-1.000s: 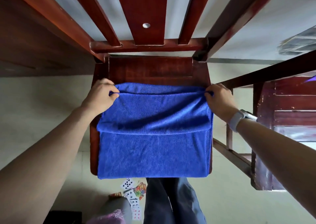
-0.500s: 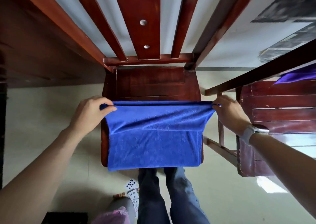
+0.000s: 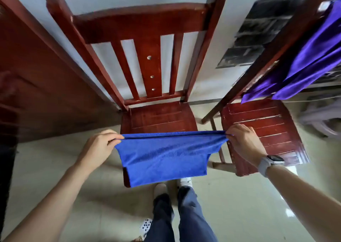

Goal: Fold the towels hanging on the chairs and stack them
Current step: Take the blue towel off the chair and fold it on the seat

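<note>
Centre of the view, a red wooden chair (image 3: 140, 23) with its seat (image 3: 158, 118) facing the person, and a second chair (image 3: 262, 123) just to its right with a purple towel (image 3: 311, 60) draped over its back, not yet folded. Across the front edge of the centre seat hangs the blue towel (image 3: 162, 155), doubled over, its top edge pulled taut in a straight line while the lower part drops past the seat's front edge toward the floor (image 3: 239, 204).

Left hand (image 3: 97, 147) pinches the towel's left top corner, fingers curled over the cloth. Right hand (image 3: 243, 142), watch (image 3: 269, 163) on the wrist, pinches the right top corner the same way. Both hold cloth and nothing else.

The step looks like another fold, and here's how to nail it: keep that top edge stretched so the layers stay flush, and hold both corners level. The lower left flap sits a touch wider than the right, so the side edges seem out of line; a small shake or tug should square them. Then lay the towel flat on the seat, bring one corner across to the other, and smooth the crease with a flat palm. Let a corner slip and the layers will skew
</note>
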A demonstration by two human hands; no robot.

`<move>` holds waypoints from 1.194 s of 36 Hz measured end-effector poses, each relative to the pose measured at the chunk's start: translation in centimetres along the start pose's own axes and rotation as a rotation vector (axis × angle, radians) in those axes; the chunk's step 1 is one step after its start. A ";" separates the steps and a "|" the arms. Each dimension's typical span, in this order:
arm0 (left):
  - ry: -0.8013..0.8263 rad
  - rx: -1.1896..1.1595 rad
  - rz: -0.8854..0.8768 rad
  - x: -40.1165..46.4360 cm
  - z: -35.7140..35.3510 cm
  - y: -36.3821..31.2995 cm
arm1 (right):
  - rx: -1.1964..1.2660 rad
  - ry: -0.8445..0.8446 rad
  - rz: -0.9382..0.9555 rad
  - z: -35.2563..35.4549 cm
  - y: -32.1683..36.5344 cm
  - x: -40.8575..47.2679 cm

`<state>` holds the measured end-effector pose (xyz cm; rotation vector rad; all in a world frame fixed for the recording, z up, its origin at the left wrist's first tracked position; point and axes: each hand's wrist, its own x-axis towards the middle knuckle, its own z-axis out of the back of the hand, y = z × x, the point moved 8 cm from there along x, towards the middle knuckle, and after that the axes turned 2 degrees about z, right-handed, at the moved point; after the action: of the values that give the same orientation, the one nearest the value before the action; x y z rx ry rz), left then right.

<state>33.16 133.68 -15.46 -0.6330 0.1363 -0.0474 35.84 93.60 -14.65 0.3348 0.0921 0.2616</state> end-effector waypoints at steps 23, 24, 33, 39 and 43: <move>-0.370 -0.231 -0.188 4.9 20.8 -17.2 | 0.157 -0.521 0.024 27.9 4.5 0.5; -0.368 -0.247 -0.181 5.2 21.5 -17.7 | 0.180 -0.533 0.014 28.7 4.4 0.6; -0.375 -0.319 -0.172 7.0 25.6 -20.7 | 0.312 -0.599 0.014 33.8 4.5 1.2; -0.352 -0.317 -0.172 6.7 26.5 -21.9 | 0.237 -0.603 0.055 35.3 4.9 1.2; -0.345 -0.206 -0.185 6.5 26.8 -22.4 | 0.280 -0.569 0.020 35.6 4.3 1.6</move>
<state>43.36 130.78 18.44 -0.8481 -0.2539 -0.1026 41.04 86.80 20.20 0.6769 -0.4398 0.1650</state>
